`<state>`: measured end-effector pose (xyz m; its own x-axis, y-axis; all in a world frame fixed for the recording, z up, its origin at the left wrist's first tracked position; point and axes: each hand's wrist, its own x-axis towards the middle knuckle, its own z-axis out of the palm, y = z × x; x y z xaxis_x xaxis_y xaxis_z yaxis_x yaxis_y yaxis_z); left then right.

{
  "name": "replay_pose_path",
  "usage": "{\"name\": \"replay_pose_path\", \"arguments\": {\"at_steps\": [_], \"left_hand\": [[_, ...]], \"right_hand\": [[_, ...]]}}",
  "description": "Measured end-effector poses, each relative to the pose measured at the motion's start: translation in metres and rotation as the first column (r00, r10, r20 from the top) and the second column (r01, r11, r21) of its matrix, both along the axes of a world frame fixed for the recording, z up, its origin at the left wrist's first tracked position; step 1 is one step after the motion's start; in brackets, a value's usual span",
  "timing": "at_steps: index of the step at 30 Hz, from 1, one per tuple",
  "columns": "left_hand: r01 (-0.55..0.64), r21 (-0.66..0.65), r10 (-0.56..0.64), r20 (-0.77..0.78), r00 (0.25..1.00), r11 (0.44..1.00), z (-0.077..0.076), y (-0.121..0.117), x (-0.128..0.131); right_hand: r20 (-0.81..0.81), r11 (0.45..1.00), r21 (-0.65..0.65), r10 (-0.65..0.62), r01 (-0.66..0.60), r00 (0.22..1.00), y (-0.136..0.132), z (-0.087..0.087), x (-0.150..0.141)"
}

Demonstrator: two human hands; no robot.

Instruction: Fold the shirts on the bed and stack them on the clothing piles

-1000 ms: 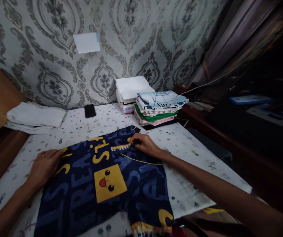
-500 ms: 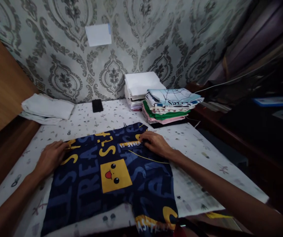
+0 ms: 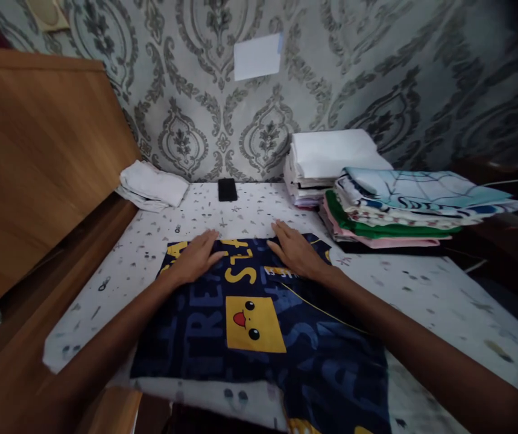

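Note:
A navy garment with yellow and blue lettering and a yellow smiling-face square lies spread on the table. It looks like a shirt, though its full shape is partly hidden by my arms. My left hand rests flat on its upper left part, thumb apart from the fingers. On the upper right part lies my right hand, palm down with the fingers stretched toward the far edge. Neither hand grips the cloth. The near end of the garment hangs at the table's front edge.
Folded clothes are stacked at the back right, a white pile beside a coloured pile. A smaller white folded pile sits at the back left. Between them lies a black phone-like object. A wooden panel borders the left side.
Both hands have left the garment's upper side edges and moved inward onto it, now lying flat. The camera view has turned left, so the scene sits further right.

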<state>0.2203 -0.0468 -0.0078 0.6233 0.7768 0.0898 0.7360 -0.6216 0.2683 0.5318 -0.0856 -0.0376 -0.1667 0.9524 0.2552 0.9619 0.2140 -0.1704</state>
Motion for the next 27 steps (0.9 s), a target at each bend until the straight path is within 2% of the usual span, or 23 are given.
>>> {"name": "replay_pose_path", "arguments": {"at_steps": [3,6,11,17,20,22,25,27], "left_hand": [[0.003,-0.017,-0.006,-0.156,0.988,1.000,-0.016,0.007,0.001],[-0.063,0.003,0.062,-0.242,0.968,0.998,-0.021,0.015,-0.024],[-0.157,0.045,0.163,-0.298,0.941,0.987,-0.022,0.029,-0.062],[-0.233,0.077,0.246,-0.268,0.932,0.969,-0.021,0.027,-0.066],[-0.282,0.191,0.316,-0.178,0.932,0.940,-0.013,0.011,-0.066],[-0.240,0.234,0.268,-0.092,0.959,0.942,-0.005,-0.009,-0.068],[-0.006,0.115,0.003,0.024,1.000,0.993,-0.001,-0.049,-0.079],[0.150,0.028,-0.151,0.056,0.987,0.988,-0.007,-0.076,-0.095]], "right_hand": [[0.085,0.997,-0.049,-0.056,0.060,0.995,0.009,-0.019,0.011],[0.122,0.992,-0.077,-0.087,0.097,0.989,0.007,-0.025,0.025],[0.109,0.981,-0.100,-0.156,0.167,0.982,0.003,-0.020,0.027],[0.021,0.980,0.036,-0.198,0.197,0.980,-0.013,-0.005,0.029],[-0.126,0.982,0.095,-0.149,0.162,0.981,-0.046,0.005,0.038],[-0.223,0.989,0.114,-0.067,0.094,0.973,-0.083,0.012,0.044],[-0.311,0.995,0.089,0.077,-0.051,0.947,-0.154,0.023,0.049],[-0.327,0.987,0.042,0.157,-0.152,0.932,-0.203,0.030,0.050]]}}
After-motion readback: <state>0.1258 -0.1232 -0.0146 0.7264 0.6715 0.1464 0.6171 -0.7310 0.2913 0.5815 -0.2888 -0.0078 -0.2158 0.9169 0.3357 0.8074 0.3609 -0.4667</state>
